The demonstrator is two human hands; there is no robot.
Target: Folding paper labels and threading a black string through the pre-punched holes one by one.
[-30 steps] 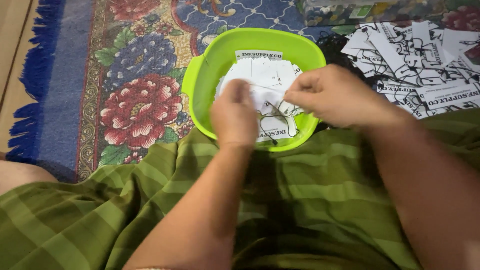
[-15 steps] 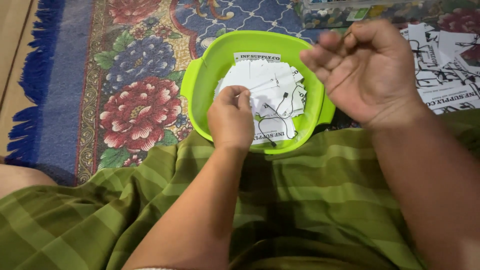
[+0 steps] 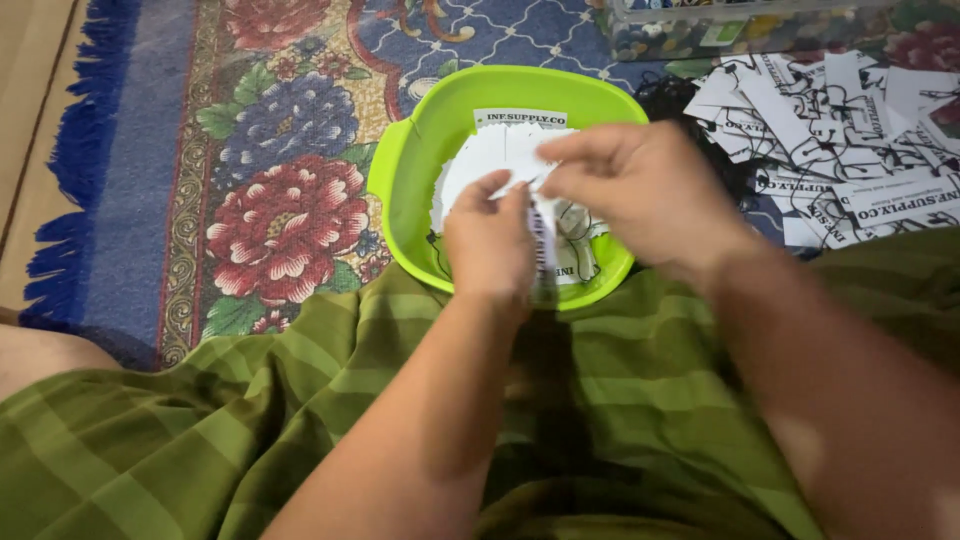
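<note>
A white paper tag with a thin black string is pinched between the left hand and right hand, over the green plastic basin. It looks light, flimsy and easily creased, best gripped by its edges. The basin holds more white tags; a loose heap of tags lies on the floral carpet beside it.

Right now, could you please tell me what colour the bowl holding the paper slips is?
The bowl is bright lime green, shown best in the head view.

Bowl on rug before lap cloth, paper tags inside, both hands over it, loose tag pile right, box behind.
</note>
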